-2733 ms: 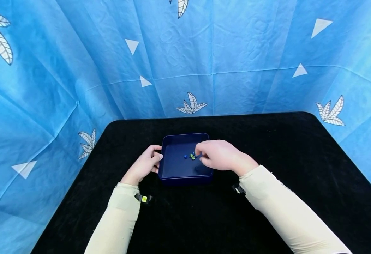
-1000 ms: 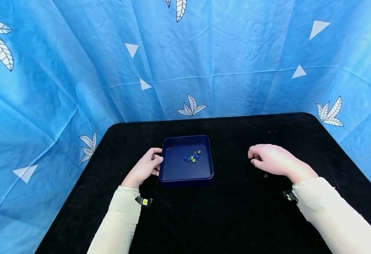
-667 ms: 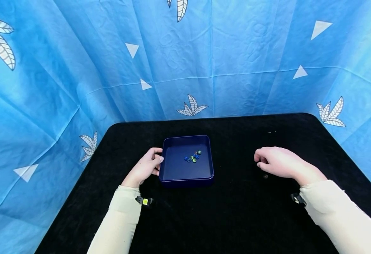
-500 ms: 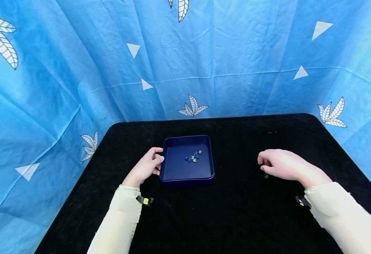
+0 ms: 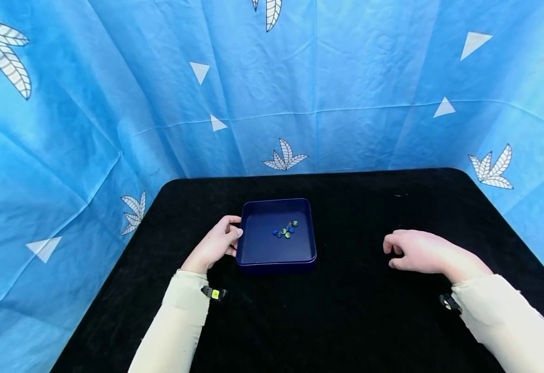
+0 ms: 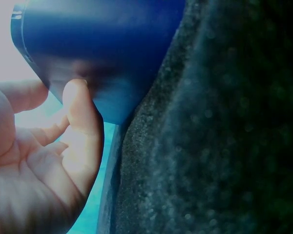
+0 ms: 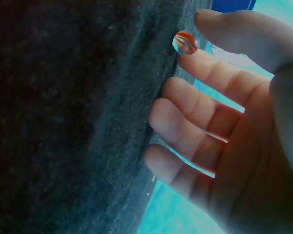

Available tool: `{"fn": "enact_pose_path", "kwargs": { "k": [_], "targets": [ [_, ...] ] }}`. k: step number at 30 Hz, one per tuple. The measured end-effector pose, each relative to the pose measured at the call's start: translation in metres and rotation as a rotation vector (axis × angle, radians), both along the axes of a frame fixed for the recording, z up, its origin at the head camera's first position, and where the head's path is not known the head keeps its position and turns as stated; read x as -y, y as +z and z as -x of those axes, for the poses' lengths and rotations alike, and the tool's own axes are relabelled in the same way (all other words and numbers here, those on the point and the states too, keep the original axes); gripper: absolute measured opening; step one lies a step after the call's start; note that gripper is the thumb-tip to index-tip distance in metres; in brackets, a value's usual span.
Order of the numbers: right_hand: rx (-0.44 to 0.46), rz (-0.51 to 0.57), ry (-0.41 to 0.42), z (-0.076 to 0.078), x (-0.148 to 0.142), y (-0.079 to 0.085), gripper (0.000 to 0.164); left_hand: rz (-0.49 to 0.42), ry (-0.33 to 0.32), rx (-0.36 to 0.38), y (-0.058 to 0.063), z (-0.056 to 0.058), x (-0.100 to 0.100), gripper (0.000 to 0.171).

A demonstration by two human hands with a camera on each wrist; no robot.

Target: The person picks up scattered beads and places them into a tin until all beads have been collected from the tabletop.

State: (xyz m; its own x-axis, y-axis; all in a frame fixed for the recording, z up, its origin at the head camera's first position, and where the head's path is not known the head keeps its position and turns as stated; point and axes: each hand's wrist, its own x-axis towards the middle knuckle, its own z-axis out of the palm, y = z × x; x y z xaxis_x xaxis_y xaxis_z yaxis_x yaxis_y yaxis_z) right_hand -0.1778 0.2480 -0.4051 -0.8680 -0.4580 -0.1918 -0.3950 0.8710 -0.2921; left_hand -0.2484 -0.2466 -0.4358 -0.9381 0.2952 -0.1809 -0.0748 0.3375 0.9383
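A shallow dark blue square box (image 5: 276, 259) sits on the table, several blue, green and brownish glass marbles (image 5: 288, 235) inside it. My left hand (image 5: 213, 243) is at the box's left side. In the left wrist view the thumb (image 6: 80, 105) presses flat on the outer wall, with another fingertip by the corner. My right hand (image 5: 423, 252) is low over the black cloth, right of the box, its fingers loosely bent. The right wrist view shows a clear marble (image 7: 185, 42) with orange streaks at the index fingertip, the thumb apart from it. In the head view the hand hides this marble.
Black cloth (image 5: 337, 321) covers the table. A blue patterned curtain (image 5: 346, 77) hangs behind and along both sides. Small pale specks (image 5: 398, 195) lie at the far right of the cloth.
My right hand left the box for the right side of the table, then crept nearer me over the lone marble. More marbles show in the box than at first. My left hand stays put.
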Motion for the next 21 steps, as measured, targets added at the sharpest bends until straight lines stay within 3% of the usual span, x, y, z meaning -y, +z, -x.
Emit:
{"fn": "enact_pose_path", "kwargs": {
  "k": [11, 21],
  "targets": [
    [-0.043, 0.02, 0.038, -0.002, 0.0, 0.0004, 0.025, 0.007, 0.013, -0.003, 0.0035, 0.0008, -0.0007, 0.045],
    [-0.085, 0.016, 0.056, -0.0042, 0.0, -0.0029, 0.027, -0.006, 0.005, 0.005, -0.0018, -0.0006, -0.0017, 0.045]
  ]
}}
